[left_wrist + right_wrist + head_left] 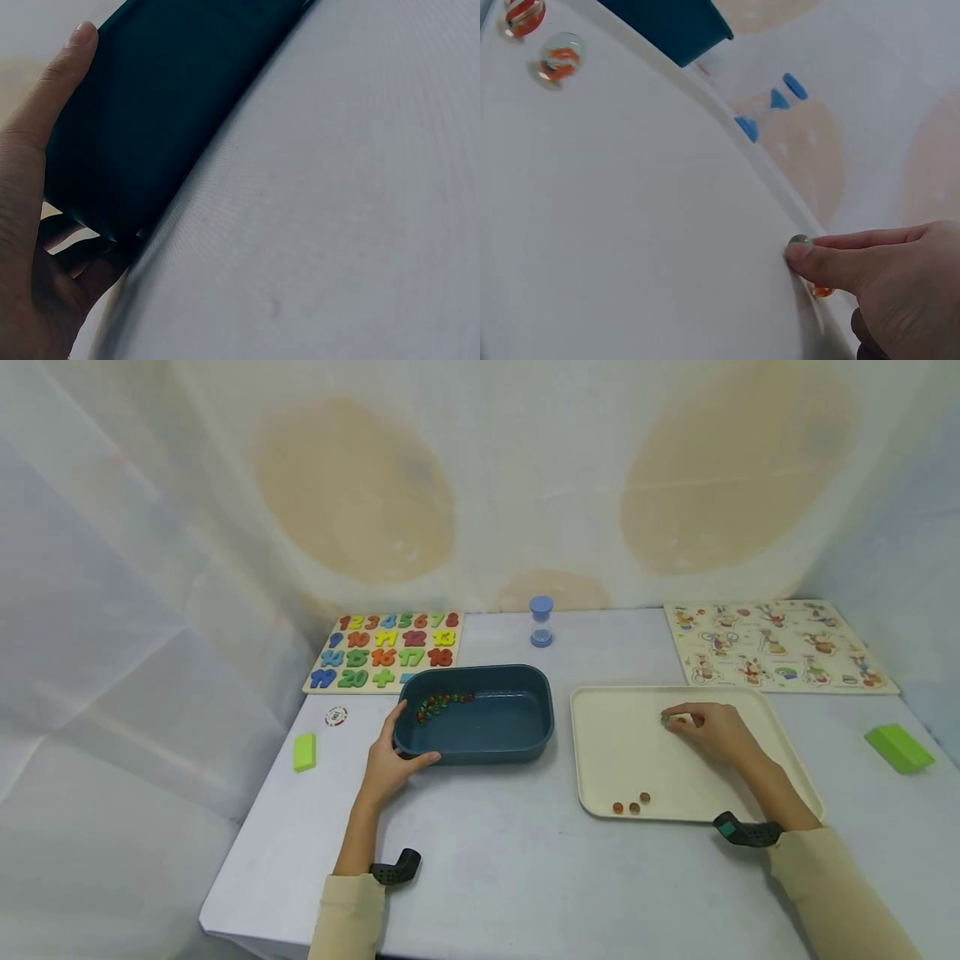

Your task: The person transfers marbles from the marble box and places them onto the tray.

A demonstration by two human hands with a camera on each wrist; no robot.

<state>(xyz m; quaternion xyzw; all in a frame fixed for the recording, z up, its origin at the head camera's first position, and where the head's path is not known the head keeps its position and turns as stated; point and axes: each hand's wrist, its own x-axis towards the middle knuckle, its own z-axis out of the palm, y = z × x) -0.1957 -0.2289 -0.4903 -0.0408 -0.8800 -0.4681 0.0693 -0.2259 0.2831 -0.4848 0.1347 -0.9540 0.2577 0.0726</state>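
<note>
My left hand (387, 770) grips the left end of a dark teal basin (480, 757), thumb along its front wall and fingers at the far left. Inside the basin, many red and green marbles (431, 707) gather toward the left. Over the cream tray (611, 760), my right hand (716, 733) pinches a clear greenish marble (800, 241) between thumb and forefinger. An orange marble (822, 291) shows just under that hand. Several orange-brown marbles (634, 807) lie near the tray's front edge; two striped ones (560, 58) appear in the right wrist view.
A number puzzle board (360, 647) lies behind the basin at left, a picture board (780, 643) at back right. A blue sand timer (541, 621) stands between them. Green blocks (304, 752) sit at both sides, and a round chip (336, 717) lies left of the basin.
</note>
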